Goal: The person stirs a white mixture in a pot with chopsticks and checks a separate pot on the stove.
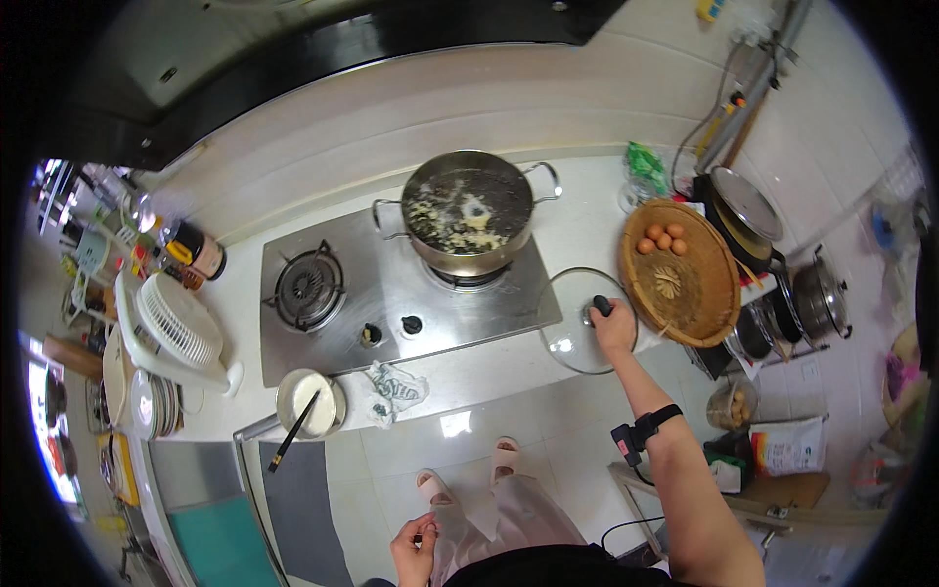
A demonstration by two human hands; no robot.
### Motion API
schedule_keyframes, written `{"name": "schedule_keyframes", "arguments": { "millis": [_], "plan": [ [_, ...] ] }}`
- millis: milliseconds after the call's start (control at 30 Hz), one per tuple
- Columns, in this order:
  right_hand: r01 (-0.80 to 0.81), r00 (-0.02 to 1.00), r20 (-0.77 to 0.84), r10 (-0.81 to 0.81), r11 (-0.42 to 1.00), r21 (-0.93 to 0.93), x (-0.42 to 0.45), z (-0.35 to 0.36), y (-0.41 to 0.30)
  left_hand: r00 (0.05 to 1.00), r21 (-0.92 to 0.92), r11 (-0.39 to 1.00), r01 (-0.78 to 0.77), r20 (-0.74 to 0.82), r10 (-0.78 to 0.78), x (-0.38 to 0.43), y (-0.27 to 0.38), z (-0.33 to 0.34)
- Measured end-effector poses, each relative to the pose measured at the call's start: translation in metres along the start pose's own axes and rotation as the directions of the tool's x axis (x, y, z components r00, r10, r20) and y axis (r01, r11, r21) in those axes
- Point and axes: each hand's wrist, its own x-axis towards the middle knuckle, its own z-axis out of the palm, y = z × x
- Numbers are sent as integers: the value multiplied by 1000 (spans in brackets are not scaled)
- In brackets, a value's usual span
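Note:
My right hand [616,328] grips the black knob of a glass pot lid [572,345], which is over the counter edge right of the gas hob [396,293]. My left hand [415,547] hangs low before my legs, its fingers curled; whether they hold anything is unclear. A wide two-handled steel pot [469,257] stands on the right burner, with dark liquid and pale yellowish bits floating in it. At the counter's front left, a small saucepan [336,411] holds a pale mixture, and black chopsticks [293,433] lean across its rim.
Right of the lid, a wicker basket [627,257] holds several brown eggs [664,241]. A crumpled cloth or tissue [396,389] lies beside the saucepan. A white fan [180,319], stacked plates [147,407] and a dark bottle [198,249] stand left. Lidded pans [748,205] stand right; the range hood [352,44] overhangs the back.

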Motion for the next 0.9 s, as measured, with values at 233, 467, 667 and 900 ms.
{"name": "schedule_keyframes", "arguments": {
  "millis": [233,467,667,900],
  "plan": [
    [287,935,-163,-314,943,-171,0,17,-14,996,-156,985,75,-44,-83,5,-52,2],
    [545,737,210,-643,748,379,-118,51,-107,997,-104,991,82,18,-81,49,-91,-40],
    [515,773,122,-622,728,453,-155,135,-195,999,-189,981,34,34,-28,94,-122,-79],
    [501,799,139,-585,776,384,-152,175,-228,985,-267,948,173,69,-160,103,-179,-108]
  ]
}}
